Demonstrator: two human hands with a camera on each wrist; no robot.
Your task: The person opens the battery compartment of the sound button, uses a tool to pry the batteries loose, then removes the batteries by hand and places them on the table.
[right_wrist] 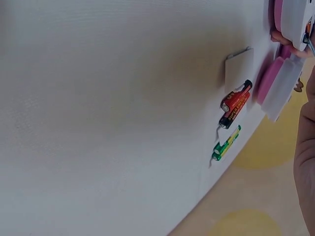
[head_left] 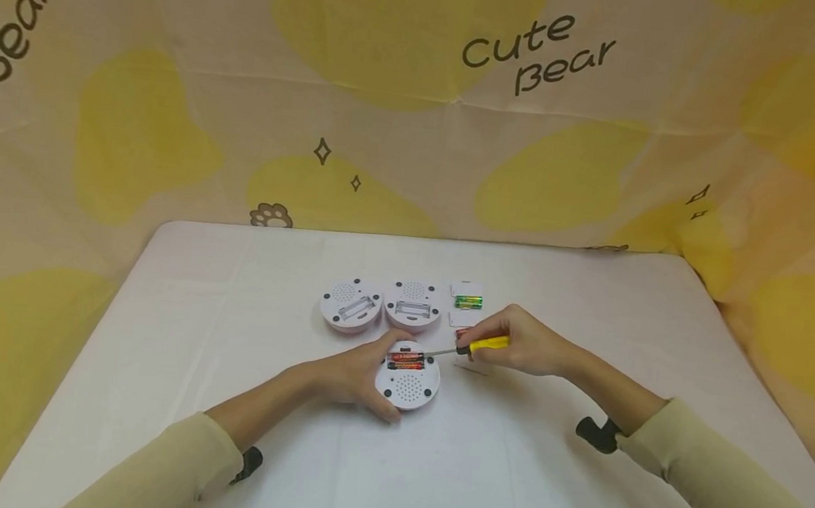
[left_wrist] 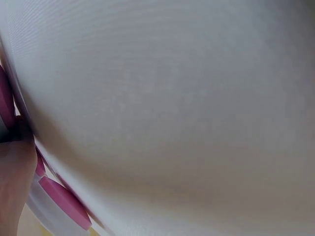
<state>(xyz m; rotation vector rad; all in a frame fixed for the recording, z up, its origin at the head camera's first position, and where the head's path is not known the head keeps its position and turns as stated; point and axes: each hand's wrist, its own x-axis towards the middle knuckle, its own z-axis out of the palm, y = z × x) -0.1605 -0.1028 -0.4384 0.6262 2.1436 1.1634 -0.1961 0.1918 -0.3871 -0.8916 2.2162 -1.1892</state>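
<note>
My left hand [head_left: 352,372] grips a round white device [head_left: 408,388] by its left rim, thumb and fingers spread around it. Its underside faces up, with speaker holes, dark round feet and a battery compartment with two red batteries [head_left: 406,360]. In my right hand [head_left: 536,346] is a screwdriver [head_left: 489,344] with a yellow handle. Its metal shaft points left, the tip right at the right end of the batteries. The left wrist view catches only part of the left hand [left_wrist: 17,182] at its edge.
Two similar white devices [head_left: 351,305] [head_left: 414,295] with bare battery bays stand behind. To their right lie green batteries [head_left: 468,302], white covers [head_left: 460,319] and red batteries [right_wrist: 236,104]. A patterned cloth [head_left: 404,153] hangs behind the white table [head_left: 259,296].
</note>
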